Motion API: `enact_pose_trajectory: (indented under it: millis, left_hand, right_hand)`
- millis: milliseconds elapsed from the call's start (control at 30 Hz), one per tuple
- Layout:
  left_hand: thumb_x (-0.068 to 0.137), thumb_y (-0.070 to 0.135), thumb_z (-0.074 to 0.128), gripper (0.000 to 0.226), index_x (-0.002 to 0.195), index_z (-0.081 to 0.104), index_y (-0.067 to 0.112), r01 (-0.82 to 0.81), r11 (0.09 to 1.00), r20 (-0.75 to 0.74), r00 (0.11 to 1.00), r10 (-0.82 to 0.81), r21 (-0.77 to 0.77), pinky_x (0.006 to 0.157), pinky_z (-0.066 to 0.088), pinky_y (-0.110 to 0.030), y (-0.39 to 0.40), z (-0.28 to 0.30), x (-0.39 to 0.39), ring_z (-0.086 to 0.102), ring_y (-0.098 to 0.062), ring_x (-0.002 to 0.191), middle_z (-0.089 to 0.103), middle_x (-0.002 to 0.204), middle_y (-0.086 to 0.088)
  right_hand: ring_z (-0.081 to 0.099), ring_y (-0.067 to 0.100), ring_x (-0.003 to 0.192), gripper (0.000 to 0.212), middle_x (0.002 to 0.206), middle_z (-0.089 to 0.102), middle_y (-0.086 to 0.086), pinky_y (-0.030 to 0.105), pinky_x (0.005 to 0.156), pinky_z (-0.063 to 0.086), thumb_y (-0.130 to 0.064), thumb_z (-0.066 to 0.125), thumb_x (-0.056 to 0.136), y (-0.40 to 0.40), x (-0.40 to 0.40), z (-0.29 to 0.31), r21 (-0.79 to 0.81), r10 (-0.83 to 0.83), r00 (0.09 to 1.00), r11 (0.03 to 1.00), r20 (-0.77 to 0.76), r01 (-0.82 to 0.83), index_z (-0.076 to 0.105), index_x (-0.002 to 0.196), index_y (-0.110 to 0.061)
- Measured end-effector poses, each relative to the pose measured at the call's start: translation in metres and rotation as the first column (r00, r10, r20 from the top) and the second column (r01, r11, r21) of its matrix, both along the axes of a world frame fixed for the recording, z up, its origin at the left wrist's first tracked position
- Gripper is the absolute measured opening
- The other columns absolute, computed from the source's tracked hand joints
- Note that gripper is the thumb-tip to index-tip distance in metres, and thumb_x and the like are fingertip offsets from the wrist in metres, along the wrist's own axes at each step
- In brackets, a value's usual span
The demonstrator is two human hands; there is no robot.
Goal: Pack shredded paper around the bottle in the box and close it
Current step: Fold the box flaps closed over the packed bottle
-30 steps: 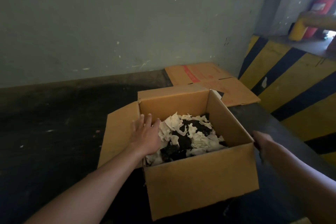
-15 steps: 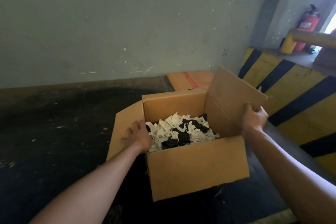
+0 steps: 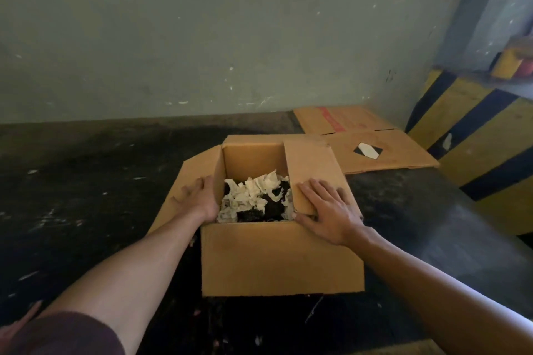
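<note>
A brown cardboard box (image 3: 279, 259) stands on the dark floor in front of me. Inside lies pale shredded paper (image 3: 253, 196) over something dark; no bottle shape can be made out. The right flap (image 3: 311, 164) is folded down over the right part of the opening, and my right hand (image 3: 328, 210) presses flat on it with straight fingers. The left flap (image 3: 187, 184) still slopes outward. My left hand (image 3: 199, 199) rests on that flap beside the box's left edge, fingers spread.
Flattened cardboard (image 3: 366, 141) with a red stripe lies on the floor behind the box to the right. A yellow and black striped kerb (image 3: 473, 153) rises at the right. A grey-green wall (image 3: 230, 37) closes the back.
My right hand has swung the right flap from upright down over the opening and now presses it flat. My left hand has slid out of the box onto the left flap.
</note>
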State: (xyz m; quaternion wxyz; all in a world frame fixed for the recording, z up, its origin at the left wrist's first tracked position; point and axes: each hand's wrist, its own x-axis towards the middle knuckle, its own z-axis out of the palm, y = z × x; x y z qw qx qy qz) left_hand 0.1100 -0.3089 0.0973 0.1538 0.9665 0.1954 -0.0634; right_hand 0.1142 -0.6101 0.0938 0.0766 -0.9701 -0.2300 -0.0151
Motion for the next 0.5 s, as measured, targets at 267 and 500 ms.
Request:
enact_pose_trajectory:
  millis: [267,500]
  left_hand:
    - [0.098,0.02,0.047,0.075,0.157,0.004,0.034,-0.103,0.995,0.031,0.994,0.103,-0.009,0.118,0.008,-0.064,0.037,0.0,-0.032,0.009,-0.042,0.15,0.008,0.167,-0.005]
    - [0.085,0.069,0.04,0.087,0.157,0.016,0.027,-0.706,0.52,-0.166,0.655,0.737,-0.481,0.112,0.027,-0.06,0.089,-0.003,-0.059,0.027,-0.047,0.141,0.024,0.158,-0.019]
  right_hand:
    - [0.004,0.021,0.15,0.092,0.164,0.013,0.001,0.062,0.117,0.003,-0.087,0.005,0.078,0.045,-0.007,-0.006,-0.13,0.089,0.996,0.987,-0.023,-0.091,0.02,0.154,-0.035]
    - [0.005,0.019,0.15,0.08,0.164,0.015,-0.001,0.062,0.117,0.002,-0.08,0.007,0.086,0.052,-0.003,-0.002,-0.142,0.11,0.993,0.983,-0.043,-0.115,0.024,0.153,-0.038]
